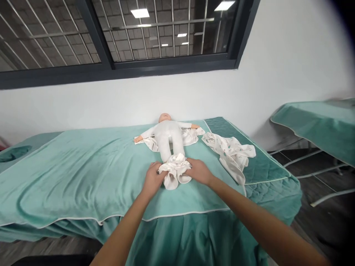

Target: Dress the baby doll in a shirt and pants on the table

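We take this for a training room for baby care: a soft-bodied baby doll [168, 130] lies on a bed [273, 194] dressed in a teal cover [83, 177] with white piping. On our right stands what may be a second bed [318, 122], though blur hides its detail, on metal legs [331, 197]. We also see a white wall [283, 48], a dark-framed window [172, 65] with metal bars [189, 37], bright ceiling panels [140, 13] reflected in its panes, and a dark floor [305, 229].
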Demonstrator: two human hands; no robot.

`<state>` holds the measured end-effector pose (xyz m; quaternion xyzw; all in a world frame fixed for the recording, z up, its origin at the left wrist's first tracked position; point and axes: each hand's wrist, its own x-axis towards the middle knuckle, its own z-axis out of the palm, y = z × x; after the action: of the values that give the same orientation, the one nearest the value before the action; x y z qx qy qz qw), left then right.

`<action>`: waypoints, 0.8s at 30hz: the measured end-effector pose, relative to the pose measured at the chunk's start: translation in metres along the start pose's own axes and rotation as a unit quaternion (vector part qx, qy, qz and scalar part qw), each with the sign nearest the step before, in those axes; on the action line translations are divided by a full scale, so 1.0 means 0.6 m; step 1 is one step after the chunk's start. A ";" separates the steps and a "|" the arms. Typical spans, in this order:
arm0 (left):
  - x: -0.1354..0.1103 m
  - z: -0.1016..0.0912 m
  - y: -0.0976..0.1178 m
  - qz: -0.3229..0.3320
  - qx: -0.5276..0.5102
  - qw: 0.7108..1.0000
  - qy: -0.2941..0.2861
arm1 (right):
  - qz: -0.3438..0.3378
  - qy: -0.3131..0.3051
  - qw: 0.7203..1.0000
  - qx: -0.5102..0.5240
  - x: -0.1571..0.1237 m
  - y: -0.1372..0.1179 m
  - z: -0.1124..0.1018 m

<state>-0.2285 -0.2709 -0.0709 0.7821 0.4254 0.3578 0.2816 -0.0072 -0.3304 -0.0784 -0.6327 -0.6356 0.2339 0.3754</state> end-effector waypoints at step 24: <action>0.063 -0.318 0.376 0.084 0.279 0.876 -0.385 | -0.098 -0.443 0.882 -0.128 0.001 -0.390 -0.291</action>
<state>-0.2618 -0.3204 0.2206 0.9369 0.2984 -0.0827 0.1619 -0.0192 -0.3818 0.2086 -0.4401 -0.8189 0.3682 -0.0084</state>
